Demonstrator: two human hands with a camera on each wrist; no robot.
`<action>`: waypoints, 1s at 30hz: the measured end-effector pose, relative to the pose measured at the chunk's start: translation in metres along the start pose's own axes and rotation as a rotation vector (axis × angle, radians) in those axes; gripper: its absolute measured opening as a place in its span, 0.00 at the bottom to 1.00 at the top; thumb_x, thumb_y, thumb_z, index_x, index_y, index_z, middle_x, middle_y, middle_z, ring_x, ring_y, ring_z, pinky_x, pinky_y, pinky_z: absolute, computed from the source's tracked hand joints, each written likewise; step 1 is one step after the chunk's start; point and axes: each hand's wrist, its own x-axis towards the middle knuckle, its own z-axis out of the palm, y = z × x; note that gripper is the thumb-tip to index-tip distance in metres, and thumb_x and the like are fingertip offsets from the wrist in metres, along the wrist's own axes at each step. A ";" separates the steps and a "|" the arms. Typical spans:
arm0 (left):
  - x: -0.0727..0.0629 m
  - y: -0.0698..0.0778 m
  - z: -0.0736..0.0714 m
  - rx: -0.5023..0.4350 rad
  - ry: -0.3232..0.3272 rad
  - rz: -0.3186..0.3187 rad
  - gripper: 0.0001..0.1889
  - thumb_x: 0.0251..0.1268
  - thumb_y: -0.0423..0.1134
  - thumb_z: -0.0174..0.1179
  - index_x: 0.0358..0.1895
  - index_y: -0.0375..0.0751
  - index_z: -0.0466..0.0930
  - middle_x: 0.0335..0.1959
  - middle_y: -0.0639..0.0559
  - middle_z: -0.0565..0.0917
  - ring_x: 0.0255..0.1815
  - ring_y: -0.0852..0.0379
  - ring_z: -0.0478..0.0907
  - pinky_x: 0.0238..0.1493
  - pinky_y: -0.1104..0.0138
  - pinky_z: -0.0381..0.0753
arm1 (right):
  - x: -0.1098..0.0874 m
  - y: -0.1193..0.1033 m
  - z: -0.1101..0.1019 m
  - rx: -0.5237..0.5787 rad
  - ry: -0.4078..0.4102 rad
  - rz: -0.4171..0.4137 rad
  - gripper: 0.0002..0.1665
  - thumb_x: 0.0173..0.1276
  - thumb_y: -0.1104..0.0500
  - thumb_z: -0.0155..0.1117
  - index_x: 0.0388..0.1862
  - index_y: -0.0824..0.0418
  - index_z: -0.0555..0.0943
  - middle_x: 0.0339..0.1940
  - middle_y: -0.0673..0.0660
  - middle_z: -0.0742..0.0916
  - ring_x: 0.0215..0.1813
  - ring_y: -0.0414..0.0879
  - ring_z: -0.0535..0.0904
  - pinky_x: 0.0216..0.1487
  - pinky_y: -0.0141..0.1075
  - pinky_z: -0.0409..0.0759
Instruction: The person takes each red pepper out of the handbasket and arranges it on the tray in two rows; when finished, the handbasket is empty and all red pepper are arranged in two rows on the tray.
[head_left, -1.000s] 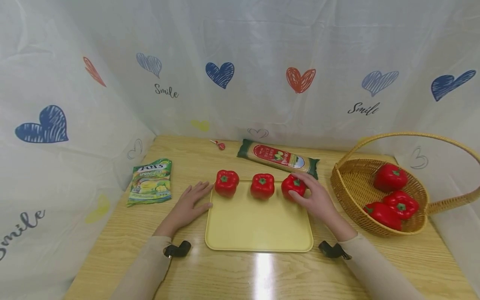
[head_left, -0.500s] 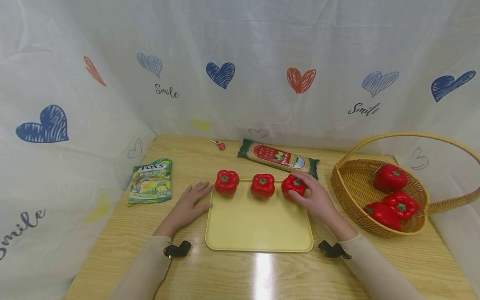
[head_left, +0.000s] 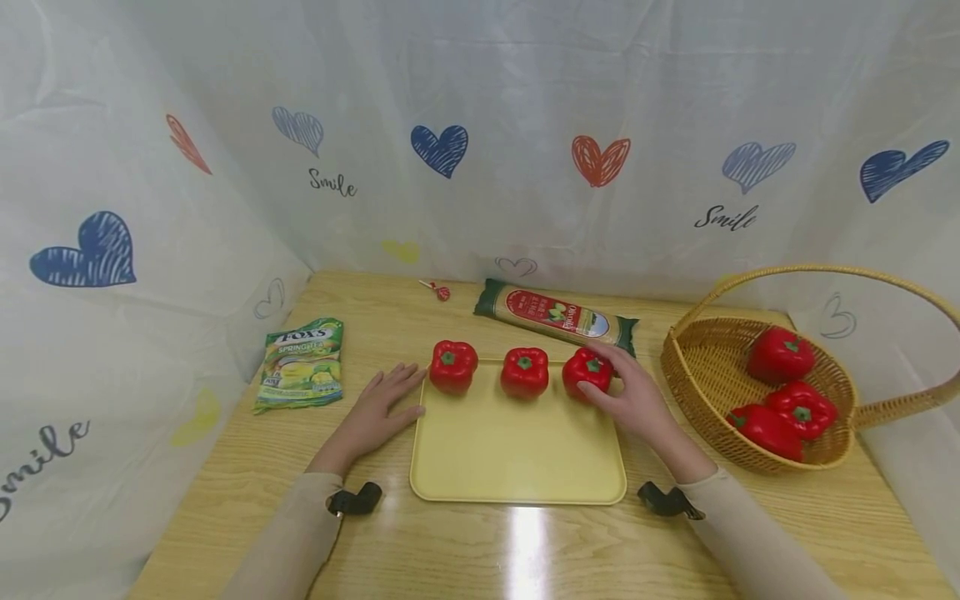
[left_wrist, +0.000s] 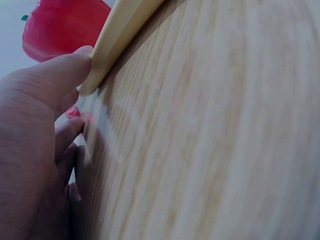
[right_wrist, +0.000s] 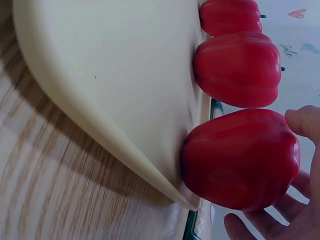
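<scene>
A yellow tray [head_left: 517, 450] lies on the table with a row of red bell peppers along its far edge: a left pepper [head_left: 453, 367], a middle pepper [head_left: 525, 372] and a right pepper [head_left: 577, 377]. My right hand [head_left: 632, 396] holds the right pepper, thumb on the near side and fingers round its far side. In the right wrist view, that pepper [right_wrist: 240, 160] stands at the tray's corner. My left hand [head_left: 377, 414] rests on the table with fingers extended, its thumb touching the tray's left rim [left_wrist: 112, 42].
A wicker basket [head_left: 686, 392] with a tall handle stands at the right, holding several red peppers [head_left: 780, 354]. Behind the tray lies a long pasta-like packet [head_left: 555, 315]. A lollipop [head_left: 441, 292] lies at the back, and a green Fox's candy bag [head_left: 302, 365] at the left.
</scene>
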 end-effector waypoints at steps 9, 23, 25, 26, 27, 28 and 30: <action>0.000 0.000 0.001 0.003 0.009 0.011 0.34 0.74 0.54 0.60 0.78 0.46 0.65 0.79 0.43 0.63 0.82 0.42 0.51 0.82 0.46 0.38 | -0.005 0.003 -0.004 -0.004 0.027 -0.052 0.39 0.69 0.54 0.73 0.75 0.59 0.70 0.73 0.64 0.74 0.68 0.63 0.72 0.62 0.60 0.77; 0.000 -0.001 0.002 0.006 0.016 0.013 0.34 0.74 0.53 0.60 0.78 0.46 0.65 0.79 0.42 0.63 0.82 0.40 0.51 0.81 0.45 0.38 | -0.018 0.005 -0.017 -0.002 -0.003 0.004 0.38 0.71 0.51 0.70 0.76 0.58 0.69 0.72 0.63 0.74 0.68 0.62 0.72 0.65 0.61 0.75; 0.000 0.000 0.002 0.004 0.010 0.006 0.34 0.74 0.54 0.60 0.78 0.46 0.65 0.79 0.43 0.63 0.82 0.42 0.51 0.82 0.46 0.38 | -0.020 0.006 -0.020 -0.009 -0.002 0.020 0.38 0.71 0.50 0.69 0.76 0.57 0.69 0.72 0.63 0.74 0.68 0.63 0.72 0.64 0.62 0.75; 0.000 0.000 0.002 0.004 0.007 0.002 0.34 0.74 0.54 0.60 0.78 0.47 0.64 0.79 0.44 0.63 0.82 0.42 0.51 0.82 0.47 0.38 | -0.021 0.006 -0.021 -0.015 0.001 0.027 0.38 0.71 0.50 0.69 0.76 0.57 0.69 0.72 0.63 0.74 0.67 0.63 0.73 0.64 0.62 0.75; 0.000 0.000 0.001 0.003 0.004 0.000 0.34 0.74 0.54 0.60 0.78 0.47 0.64 0.79 0.44 0.63 0.82 0.43 0.51 0.82 0.47 0.37 | -0.022 0.006 -0.023 -0.017 0.002 0.033 0.38 0.71 0.50 0.69 0.76 0.57 0.69 0.72 0.63 0.74 0.67 0.63 0.73 0.64 0.62 0.75; 0.000 0.000 0.001 0.004 0.004 0.000 0.34 0.74 0.54 0.60 0.78 0.47 0.64 0.79 0.44 0.63 0.82 0.43 0.51 0.82 0.47 0.38 | -0.023 0.006 -0.024 -0.021 0.004 0.037 0.38 0.71 0.49 0.70 0.76 0.57 0.69 0.72 0.63 0.74 0.66 0.64 0.74 0.63 0.63 0.76; 0.000 0.001 0.000 0.003 -0.002 -0.005 0.35 0.74 0.54 0.59 0.78 0.47 0.64 0.79 0.45 0.62 0.82 0.43 0.50 0.82 0.47 0.37 | -0.025 0.006 -0.027 -0.026 0.011 0.039 0.38 0.71 0.49 0.70 0.75 0.58 0.70 0.71 0.64 0.75 0.66 0.64 0.74 0.63 0.63 0.76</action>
